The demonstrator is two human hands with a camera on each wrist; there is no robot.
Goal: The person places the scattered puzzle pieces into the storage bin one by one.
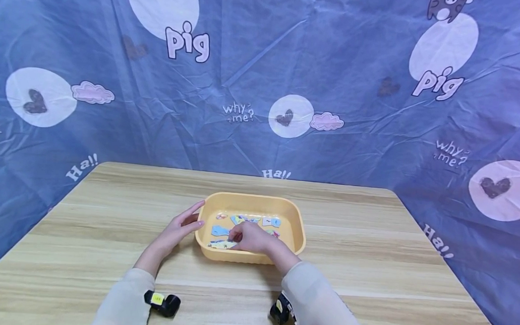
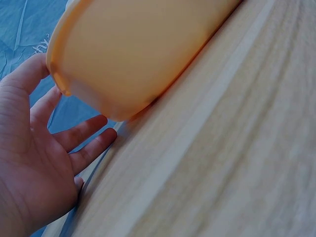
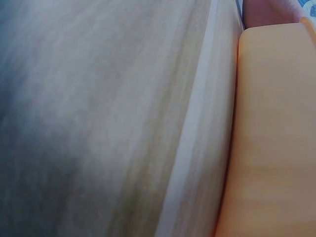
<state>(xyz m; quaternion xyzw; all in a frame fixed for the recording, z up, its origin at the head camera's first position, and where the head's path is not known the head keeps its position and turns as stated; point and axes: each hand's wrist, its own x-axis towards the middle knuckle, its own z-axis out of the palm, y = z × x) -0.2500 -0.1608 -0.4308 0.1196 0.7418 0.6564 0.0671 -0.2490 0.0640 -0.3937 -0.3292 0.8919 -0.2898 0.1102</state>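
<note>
On the table stands a pale orange plastic tub (image 1: 249,257), with several flat printed pieces lying on its floor. Among them are a blue piece (image 1: 220,230) and a yellowish patterned piece (image 1: 221,244). My right hand (image 1: 252,237) reaches over the near wall into the tub, fingers bent down beside these two pieces. Its fingertips are partly hidden, so whether it pinches one cannot be seen. At the tub's left end, my left hand (image 2: 44,163) has its fingers spread and loosely extended, the thumb at the rim (image 2: 59,81). The right wrist view shows mostly tub wall (image 3: 276,133) and tabletop.
More printed pieces lie toward the back of the tub, including a pale blue-and-white piece (image 1: 271,222). Wood-grain tabletop (image 1: 371,249) surrounds the tub. A blue patterned cloth (image 1: 247,82) hangs behind the table and at its sides.
</note>
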